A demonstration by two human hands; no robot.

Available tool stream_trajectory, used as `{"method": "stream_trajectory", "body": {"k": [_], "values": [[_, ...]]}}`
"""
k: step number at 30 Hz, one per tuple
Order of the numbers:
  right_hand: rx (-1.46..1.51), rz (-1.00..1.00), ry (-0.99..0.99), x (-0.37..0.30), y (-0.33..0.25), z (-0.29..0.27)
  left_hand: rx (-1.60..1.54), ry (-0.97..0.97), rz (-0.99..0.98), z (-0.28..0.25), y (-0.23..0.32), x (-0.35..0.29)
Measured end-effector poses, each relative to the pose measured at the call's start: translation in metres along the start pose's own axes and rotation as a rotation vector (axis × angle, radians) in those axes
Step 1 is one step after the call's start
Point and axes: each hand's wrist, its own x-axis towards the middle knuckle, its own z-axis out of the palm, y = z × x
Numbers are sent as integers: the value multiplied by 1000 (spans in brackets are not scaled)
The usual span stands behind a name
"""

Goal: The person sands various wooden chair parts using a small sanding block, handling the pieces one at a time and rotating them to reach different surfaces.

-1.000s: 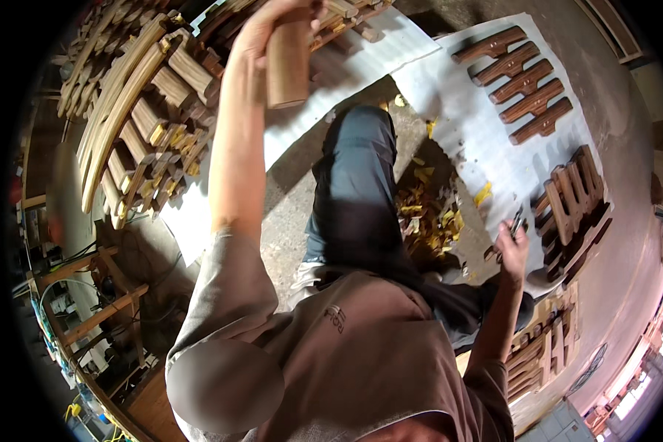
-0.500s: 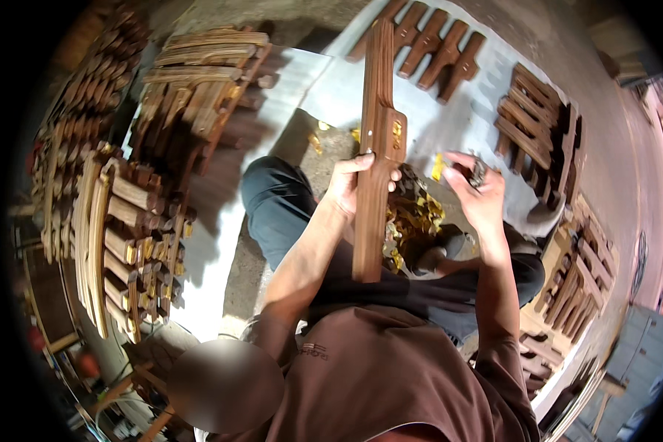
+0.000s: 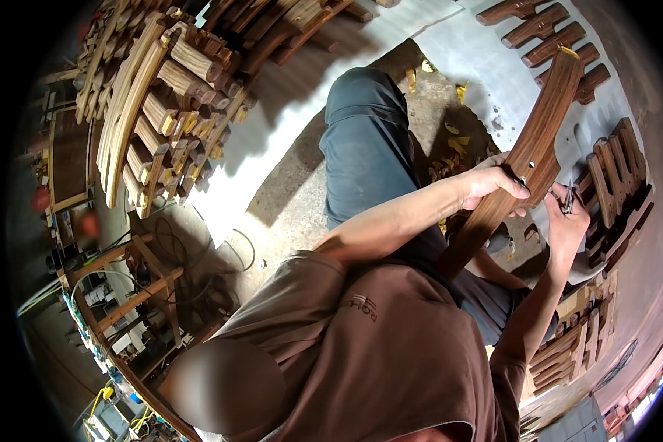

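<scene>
My left hand (image 3: 493, 183) is wrapped round a long, dark brown shaped wooden part (image 3: 546, 110), with the thumb on its upper face. The part is tilted, its near end by my lap. It has a wider middle section and small holes, and a yellow strip (image 3: 569, 52) shows at its far end. My right hand (image 3: 569, 225) is closed beside the wide section, its fingertips close to the wood's right edge. A small metal tool (image 3: 568, 199) sticks out among its fingers; its exact kind is unclear.
Similar wooden parts (image 3: 544, 29) lie in a row on a white sheet (image 3: 486, 66) at the far right, with a stack (image 3: 617, 173) nearer. Piled wooden pieces (image 3: 173, 96) stand at the left. Yellow scraps (image 3: 458, 144) litter the floor. A wooden frame (image 3: 136, 302) and cables are lower left.
The view has swung left, so the scene sits further right. The wooden part now leans with its far end to the right. My right hand has come close to it; the yellow scrap by its fingers no longer shows.
</scene>
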Motion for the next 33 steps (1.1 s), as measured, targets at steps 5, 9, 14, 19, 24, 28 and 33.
{"method": "stream_trajectory", "body": {"k": [5, 9, 14, 19, 24, 28, 33], "values": [[-310, -149, 178, 6, -5, 16, 19, 53, 5, -11, 5, 8], [-250, -107, 150, 13, 5, 29, 179, 40, 65, -8, 18, 12], [-37, -52, 230, 1, 3, 3, 98, -5, -62, -9, 19, 14], [211, 79, 165, -18, -9, -18, -10, -12, -59, -22, 24, 12], [144, 48, 160, 3, -8, 17, 37, -10, -73, -14, 19, 8], [19, 59, 189, 5, -8, 18, 187, -6, 3, -5, 23, 6], [7, 77, 169, 6, 1, 8, 148, 2, -37, 5, 21, 14]]}}
